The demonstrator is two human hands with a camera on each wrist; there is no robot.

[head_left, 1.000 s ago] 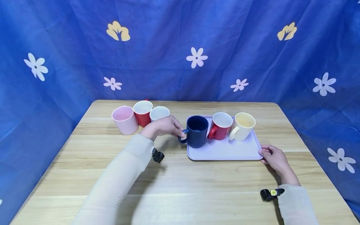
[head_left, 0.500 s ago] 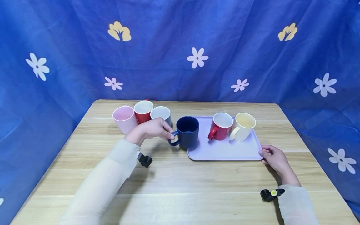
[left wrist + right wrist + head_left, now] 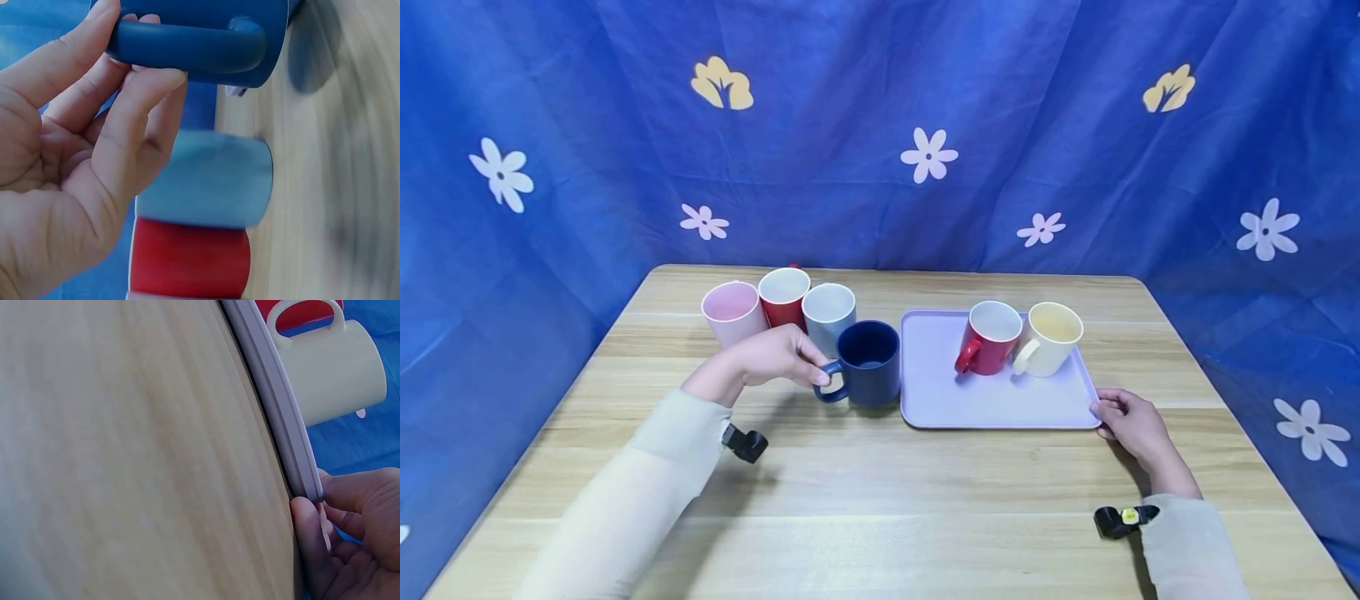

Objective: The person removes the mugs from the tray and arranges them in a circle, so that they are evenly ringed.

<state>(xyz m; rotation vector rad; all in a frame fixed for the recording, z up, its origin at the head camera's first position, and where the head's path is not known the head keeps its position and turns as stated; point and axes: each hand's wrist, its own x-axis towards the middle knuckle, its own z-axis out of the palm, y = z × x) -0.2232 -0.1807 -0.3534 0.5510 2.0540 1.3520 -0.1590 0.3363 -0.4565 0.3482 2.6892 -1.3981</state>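
My left hand (image 3: 778, 357) pinches the handle of a dark blue mug (image 3: 871, 371), which is upright just left of the lilac tray (image 3: 1000, 408). In the left wrist view the thumb and fingers of the left hand (image 3: 94, 137) close on the blue handle (image 3: 194, 49). My right hand (image 3: 1135, 423) pinches the tray's front right corner, also seen in the right wrist view, where the hand (image 3: 356, 531) holds the tray rim (image 3: 284, 412). On the tray stand a red mug (image 3: 990, 350) and a cream mug (image 3: 1051, 350).
Behind the left hand, a pink mug (image 3: 730, 315), another red mug (image 3: 784, 310) and a pale blue-grey mug (image 3: 827, 321) stand close together at the back left of the wooden table (image 3: 880, 517). A blue flowered curtain (image 3: 820, 117) hangs behind.
The left hand has carried the dark blue mug leftward, from the tray's left end to beside the tray. The right hand and the other mugs have stayed in place.
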